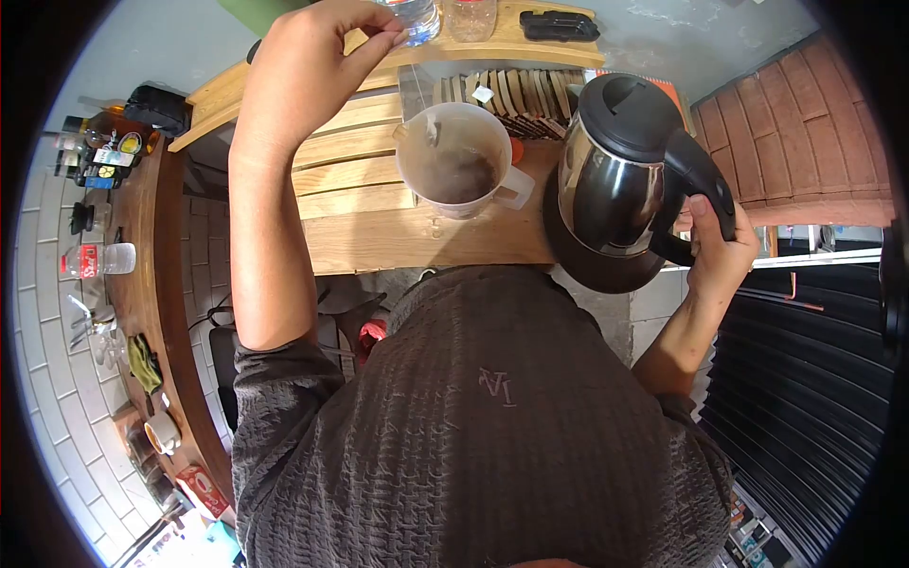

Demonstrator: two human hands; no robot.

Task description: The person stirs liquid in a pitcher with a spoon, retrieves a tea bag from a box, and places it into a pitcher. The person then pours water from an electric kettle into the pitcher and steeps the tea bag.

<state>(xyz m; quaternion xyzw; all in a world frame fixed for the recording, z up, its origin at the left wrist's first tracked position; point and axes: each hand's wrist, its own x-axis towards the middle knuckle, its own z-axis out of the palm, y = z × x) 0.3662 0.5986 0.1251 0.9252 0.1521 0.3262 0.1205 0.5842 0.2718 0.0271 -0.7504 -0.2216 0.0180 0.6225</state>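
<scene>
My left hand (331,57) is raised above the bench, thumb and fingertips pinched on a thin string. From it a tea bag (433,131) hangs at the mouth of a translucent plastic measuring jug (454,204). Inside the jug is brownish liquid, and its handle points to the right. A small white paper tag (483,93) shows just beyond the jug's rim. On the right, my right hand (724,241) is closed round the handle of a black and steel electric kettle (606,189). The kettle's lid is down, and it is upright over a round black base.
The jug stands on a slatted wooden bench (369,232). Behind it are a row of books (521,99), a water bottle (417,19), a clear jar (471,19) and a black case (559,26). A side counter (156,246) at left carries bottles and a cup (163,433).
</scene>
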